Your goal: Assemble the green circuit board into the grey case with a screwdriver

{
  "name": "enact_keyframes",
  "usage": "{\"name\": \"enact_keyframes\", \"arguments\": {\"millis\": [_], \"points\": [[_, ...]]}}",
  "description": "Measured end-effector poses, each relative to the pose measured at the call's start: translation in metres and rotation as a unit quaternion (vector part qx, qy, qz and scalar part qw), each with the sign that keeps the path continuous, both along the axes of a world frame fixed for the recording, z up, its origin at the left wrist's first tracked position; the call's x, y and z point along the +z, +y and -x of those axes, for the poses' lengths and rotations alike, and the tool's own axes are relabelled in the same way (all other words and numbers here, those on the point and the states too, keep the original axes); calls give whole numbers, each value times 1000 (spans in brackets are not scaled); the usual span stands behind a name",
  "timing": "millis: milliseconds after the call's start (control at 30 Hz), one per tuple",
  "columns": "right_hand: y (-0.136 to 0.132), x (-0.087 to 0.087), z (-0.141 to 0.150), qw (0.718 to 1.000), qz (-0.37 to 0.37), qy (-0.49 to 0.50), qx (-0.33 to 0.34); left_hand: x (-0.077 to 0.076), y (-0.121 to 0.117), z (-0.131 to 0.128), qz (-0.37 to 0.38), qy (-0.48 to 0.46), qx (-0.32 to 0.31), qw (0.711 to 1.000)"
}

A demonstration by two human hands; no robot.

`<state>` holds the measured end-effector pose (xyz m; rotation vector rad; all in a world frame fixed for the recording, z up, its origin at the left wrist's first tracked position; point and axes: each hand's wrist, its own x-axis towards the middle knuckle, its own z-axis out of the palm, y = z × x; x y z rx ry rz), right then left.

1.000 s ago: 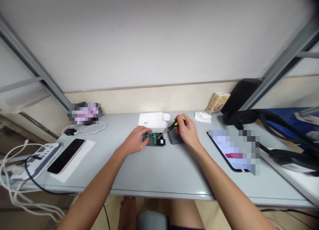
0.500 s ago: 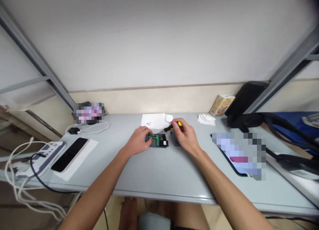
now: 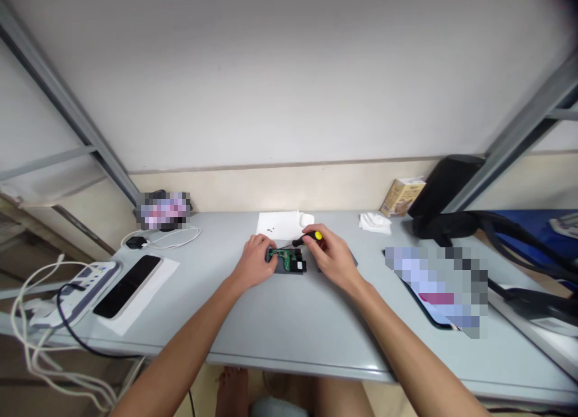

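Note:
My left hand (image 3: 256,262) is closed on the left end of a dark casing (image 3: 280,268) with a green circuit board (image 3: 286,258) set in it. In my right hand (image 3: 333,256) is a black-and-yellow screwdriver (image 3: 307,237), tilted, its thin shaft pointing left over the board near my left fingertips. Whether the tip touches a screw is too small to tell. A dark grey part (image 3: 353,257) lies beneath my right hand, mostly hidden by it. Behind the board, several tiny dark screws (image 3: 270,229) rest on a white paper (image 3: 280,221).
At the paper's right lies a white rounded object (image 3: 307,219). Crumpled tissue (image 3: 376,222) and a yellow box (image 3: 401,197) stand farther right. A blurred-screen device (image 3: 428,290) lies right of my arm. On the left are a phone (image 3: 128,286), a power strip (image 3: 83,290) and cables.
The screwdriver has moved slightly left, bringing its shaft over the left part of the board. My left hand keeps its hold on the casing. The whole view has shifted down slightly.

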<state>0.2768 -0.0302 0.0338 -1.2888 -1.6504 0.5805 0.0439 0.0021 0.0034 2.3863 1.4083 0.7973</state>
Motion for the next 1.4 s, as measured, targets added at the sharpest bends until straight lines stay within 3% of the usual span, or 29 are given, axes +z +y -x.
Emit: {"name": "enact_keyframes", "arguments": {"millis": [233,367,500,567,733,833,1100,1400], "points": [[-8,9,4,998,-55,27,-12,0,0,0,5,3,-3,1000],[-1,37,12,994,-96,36,-34,3,-1,-1,-4,-1,-19,1000],[16,62,22,996,-83,22,17,9,-5,-5,-23,-23,-33,999],[23,59,27,995,-88,49,25,10,-7,-7,-27,-38,-43,998],[30,22,28,994,-74,75,-16,8,-10,-10,-16,-29,-75,997],[34,9,26,990,-68,116,-42,8,-12,-12,-12,-3,-85,996],[31,5,30,984,-98,127,-71,12,-13,-13,-3,20,-114,993],[29,13,29,969,-137,166,-123,12,-8,-13,22,23,-121,992]]}}
